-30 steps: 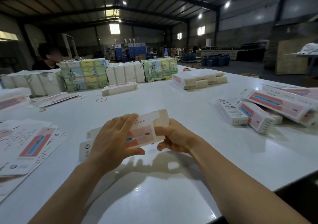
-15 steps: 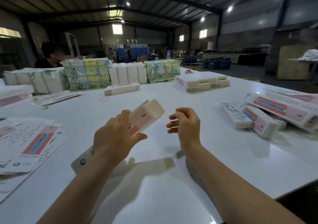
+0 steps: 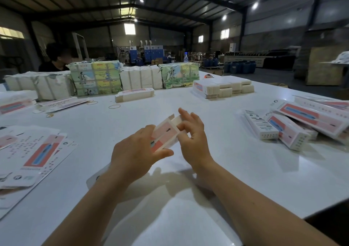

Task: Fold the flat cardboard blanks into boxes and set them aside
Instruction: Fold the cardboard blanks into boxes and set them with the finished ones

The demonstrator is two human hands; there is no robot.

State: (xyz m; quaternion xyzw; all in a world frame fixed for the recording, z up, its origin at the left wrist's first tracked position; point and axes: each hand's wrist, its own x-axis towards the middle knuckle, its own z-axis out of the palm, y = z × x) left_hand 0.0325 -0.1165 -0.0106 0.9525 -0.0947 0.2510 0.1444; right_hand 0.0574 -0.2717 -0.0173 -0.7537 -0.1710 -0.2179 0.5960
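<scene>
1. The left hand (image 3: pixel 136 151) grips a half-formed pink-and-white carton (image 3: pixel 165 133) by its near part, thumb under the lower edge and fingers curled over the top, holding it above the white table (image 3: pixel 207 179).
2. The right hand (image 3: pixel 192 138) is at the carton's far open end; its fingers (image 3: pixel 184 113) are mostly straight and rest against the end flap (image 3: pixel 176 119), not curled round anything.
3. The carton tilts up and away from the person, with its pink printed face turned toward the camera.
4. To the right, well apart from the hands, a heap of finished boxes (image 3: pixel 294 126) lies on the table, several leaning across one another.
5. To the left lies a spread of flat printed blanks (image 3: pixel 37 155), overlapping, near the table's edge.
6. Farther back stand a short stack of blanks (image 3: pixel 134 94) and a wider stack of flat cartons (image 3: pixel 222 88).
7. Loose rubber bands (image 3: pixel 114 106) lie on the table between the hands and the far stacks.
8. Along the far side stand wrapped bundles (image 3: pixel 96 79), some white, some with green-and-yellow printed wrapping.
9. Behind the bundles on the left another person (image 3: pixel 54 58) in dark clothing is partly in view.
</scene>
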